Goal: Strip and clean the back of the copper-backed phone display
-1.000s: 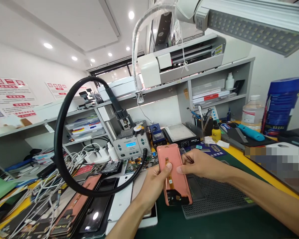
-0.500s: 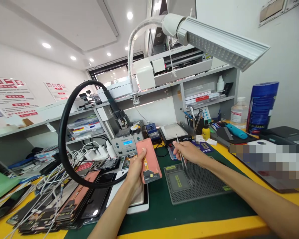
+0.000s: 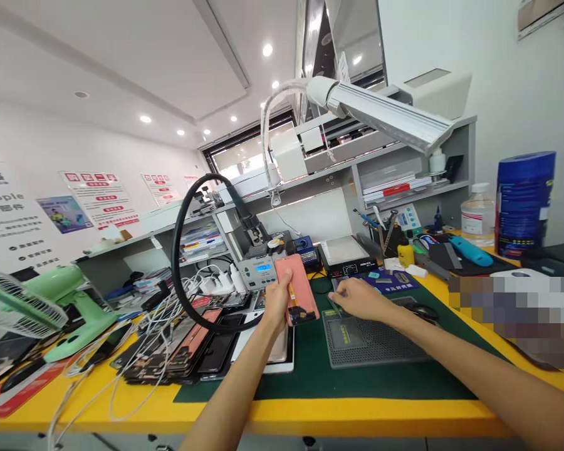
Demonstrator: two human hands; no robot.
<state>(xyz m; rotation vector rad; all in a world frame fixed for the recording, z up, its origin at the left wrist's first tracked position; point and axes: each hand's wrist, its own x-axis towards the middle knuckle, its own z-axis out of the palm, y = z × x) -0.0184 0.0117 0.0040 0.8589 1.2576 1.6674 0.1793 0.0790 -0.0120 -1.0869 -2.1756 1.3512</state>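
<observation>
My left hand (image 3: 277, 299) grips a pink-backed phone screen (image 3: 303, 288) with a yellow flex cable and a dark lower end, held up above the green mat. My thumb lies across the face that shows the cable. My right hand (image 3: 360, 298) is low over the back left part of a grey perforated pad (image 3: 380, 351), with its fingers pinched together. A pair of tweezers (image 3: 337, 307) seems to be in that pinch, pointing down and mostly hidden by the fingers.
Stacked phone screens (image 3: 169, 351) and tangled white cables lie left. A black hose (image 3: 176, 250) loops beside the hot air station (image 3: 258, 272). A lamp (image 3: 390, 116) hangs overhead. Behind the pad stands a flat heating plate (image 3: 343, 252); a yellow bottle (image 3: 405, 254) is farther right.
My right hand has lowered toward the pad, and the tweezers, plainly seen before, are now mostly hidden. The view has turned left, bringing in the green fan. My left hand still holds the phone screen.
</observation>
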